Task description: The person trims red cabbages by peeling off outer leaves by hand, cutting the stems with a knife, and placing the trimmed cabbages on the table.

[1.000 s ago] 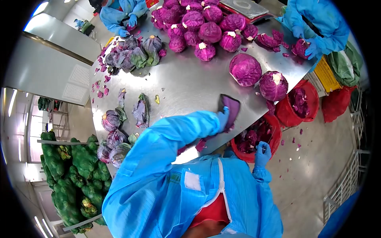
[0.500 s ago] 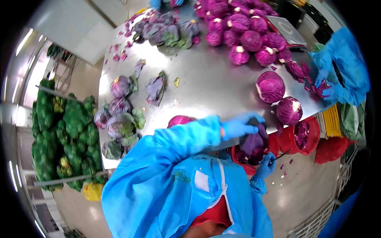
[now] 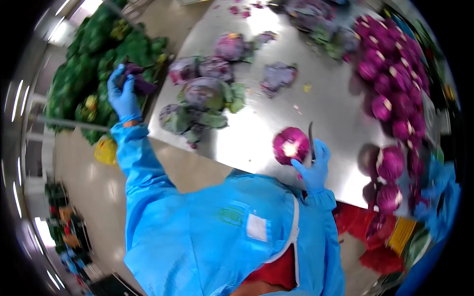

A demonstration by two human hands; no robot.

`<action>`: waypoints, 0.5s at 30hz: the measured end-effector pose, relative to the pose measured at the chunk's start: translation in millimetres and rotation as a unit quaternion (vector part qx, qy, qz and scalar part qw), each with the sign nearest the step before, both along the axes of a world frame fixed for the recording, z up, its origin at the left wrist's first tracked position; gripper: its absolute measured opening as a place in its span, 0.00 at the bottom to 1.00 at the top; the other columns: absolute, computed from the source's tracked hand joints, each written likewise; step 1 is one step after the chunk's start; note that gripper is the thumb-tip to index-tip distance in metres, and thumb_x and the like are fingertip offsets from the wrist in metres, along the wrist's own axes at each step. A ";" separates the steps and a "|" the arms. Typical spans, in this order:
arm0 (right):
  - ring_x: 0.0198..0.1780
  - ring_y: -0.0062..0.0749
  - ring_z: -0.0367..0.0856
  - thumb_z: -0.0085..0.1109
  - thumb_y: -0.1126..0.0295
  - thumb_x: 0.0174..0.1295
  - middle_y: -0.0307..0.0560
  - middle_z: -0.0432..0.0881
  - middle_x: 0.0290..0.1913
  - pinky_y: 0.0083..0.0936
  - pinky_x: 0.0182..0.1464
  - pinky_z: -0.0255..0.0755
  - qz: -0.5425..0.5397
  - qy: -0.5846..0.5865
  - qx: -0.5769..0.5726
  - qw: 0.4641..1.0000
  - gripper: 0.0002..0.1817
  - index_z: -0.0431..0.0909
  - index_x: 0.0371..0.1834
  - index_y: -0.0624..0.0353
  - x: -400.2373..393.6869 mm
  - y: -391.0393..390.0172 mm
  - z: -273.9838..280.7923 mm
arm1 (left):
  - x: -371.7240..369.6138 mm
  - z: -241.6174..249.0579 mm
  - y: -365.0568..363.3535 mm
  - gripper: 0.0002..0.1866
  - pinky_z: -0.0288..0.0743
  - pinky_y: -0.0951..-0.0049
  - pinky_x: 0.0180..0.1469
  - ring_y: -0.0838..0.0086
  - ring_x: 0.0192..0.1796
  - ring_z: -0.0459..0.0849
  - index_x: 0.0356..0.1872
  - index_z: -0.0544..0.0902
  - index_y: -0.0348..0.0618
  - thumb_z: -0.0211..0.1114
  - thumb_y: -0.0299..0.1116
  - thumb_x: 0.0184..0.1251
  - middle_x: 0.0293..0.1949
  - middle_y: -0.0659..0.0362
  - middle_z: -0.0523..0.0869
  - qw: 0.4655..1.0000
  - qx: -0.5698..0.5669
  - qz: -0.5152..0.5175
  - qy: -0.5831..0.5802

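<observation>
Purple outer leaves (image 3: 142, 84) are in my left hand (image 3: 124, 96), which is stretched out to the left, in front of the green net sacks. My right hand (image 3: 315, 167) holds a dark curved knife (image 3: 311, 140), its blade pointing away from me. The fingertips of that hand are at the edge of a trimmed red cabbage (image 3: 290, 146), which sits on the metal table (image 3: 252, 126) with its pale cut stem showing.
Untrimmed cabbages (image 3: 203, 93) with loose leaves lie on the table's left part. A loose leaf (image 3: 278, 78) lies mid-table. Trimmed cabbages (image 3: 390, 163) line the right side. Green net sacks (image 3: 79, 74) stand left. A co-worker's blue sleeve (image 3: 442, 197) shows at right.
The view has turned left. My left hand has moved from the red container to the far left with leaves. My right hand has come up with the knife to the cabbage on the table.
</observation>
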State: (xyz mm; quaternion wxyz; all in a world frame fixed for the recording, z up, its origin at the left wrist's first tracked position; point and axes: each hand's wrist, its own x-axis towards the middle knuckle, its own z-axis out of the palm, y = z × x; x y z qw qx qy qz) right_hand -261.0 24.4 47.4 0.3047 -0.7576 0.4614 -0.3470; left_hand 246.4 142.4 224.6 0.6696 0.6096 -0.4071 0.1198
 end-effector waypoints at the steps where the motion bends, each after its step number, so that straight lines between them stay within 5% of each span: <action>1: 0.64 0.54 0.70 0.79 0.55 0.44 0.56 0.66 0.63 0.42 0.60 0.72 0.026 -0.004 0.023 0.999 0.45 0.69 0.66 0.59 16.6 -1.1 1.2 | 17.5 -10.0 15.2 0.18 0.72 0.69 0.63 0.69 0.57 0.80 0.55 0.79 0.39 0.62 0.16 0.64 0.58 0.53 0.82 0.998 0.010 0.049 -0.030; 4: 0.64 0.52 0.70 0.79 0.55 0.44 0.57 0.65 0.66 0.41 0.61 0.71 0.045 0.018 0.000 0.999 0.46 0.68 0.68 0.55 29.6 -4.9 -28.5 | 70.3 -67.7 50.4 0.19 0.74 0.73 0.58 0.75 0.51 0.82 0.53 0.80 0.40 0.64 0.16 0.61 0.51 0.59 0.84 0.990 0.003 0.139 0.010; 7: 0.61 0.47 0.72 0.79 0.56 0.44 0.52 0.70 0.60 0.39 0.60 0.71 0.022 0.050 0.017 0.998 0.45 0.69 0.68 0.53 31.2 -5.6 -27.5 | 113.4 -141.9 74.6 0.21 0.76 0.74 0.56 0.75 0.49 0.82 0.56 0.78 0.40 0.61 0.14 0.61 0.50 0.59 0.83 0.988 0.029 0.114 0.103; 10: 0.58 0.44 0.73 0.79 0.57 0.45 0.50 0.71 0.57 0.37 0.60 0.71 0.017 0.040 0.055 0.998 0.44 0.69 0.68 0.53 27.2 -11.8 -26.6 | 162.5 -257.3 110.2 0.34 0.71 0.66 0.64 0.59 0.59 0.80 0.68 0.69 0.40 0.68 0.24 0.58 0.59 0.45 0.80 0.927 0.315 0.184 0.093; 11: 0.57 0.42 0.74 0.79 0.58 0.46 0.48 0.71 0.56 0.35 0.59 0.71 0.014 0.029 0.051 0.998 0.43 0.69 0.68 0.53 25.5 -15.5 -30.9 | 164.2 -288.0 120.4 0.33 0.69 0.63 0.66 0.54 0.63 0.77 0.68 0.69 0.40 0.67 0.34 0.61 0.61 0.42 0.78 0.884 0.420 0.176 0.107; 12: 0.57 0.42 0.74 0.79 0.58 0.46 0.48 0.71 0.56 0.35 0.59 0.71 0.015 0.011 0.060 0.998 0.43 0.70 0.68 0.53 23.7 -18.7 -35.4 | 212.8 -344.6 139.7 0.31 0.69 0.61 0.66 0.56 0.66 0.74 0.68 0.70 0.42 0.62 0.44 0.66 0.64 0.45 0.77 0.871 0.485 0.044 0.062; 14: 0.57 0.41 0.74 0.79 0.58 0.45 0.48 0.70 0.56 0.34 0.59 0.71 0.014 -0.025 0.078 0.997 0.44 0.70 0.68 0.52 18.6 -21.9 -42.9 | 124.4 -258.9 114.6 0.28 0.69 0.61 0.66 0.55 0.70 0.69 0.68 0.73 0.52 0.55 0.50 0.70 0.66 0.51 0.75 0.799 0.434 0.100 0.405; 15: 0.58 0.41 0.74 0.80 0.59 0.45 0.48 0.70 0.56 0.34 0.59 0.71 0.015 -0.018 0.076 0.997 0.44 0.69 0.68 0.53 18.0 -22.3 -43.7 | 120.7 -256.7 115.0 0.27 0.71 0.60 0.64 0.54 0.68 0.72 0.68 0.73 0.54 0.55 0.50 0.70 0.65 0.52 0.76 0.793 0.449 0.108 0.398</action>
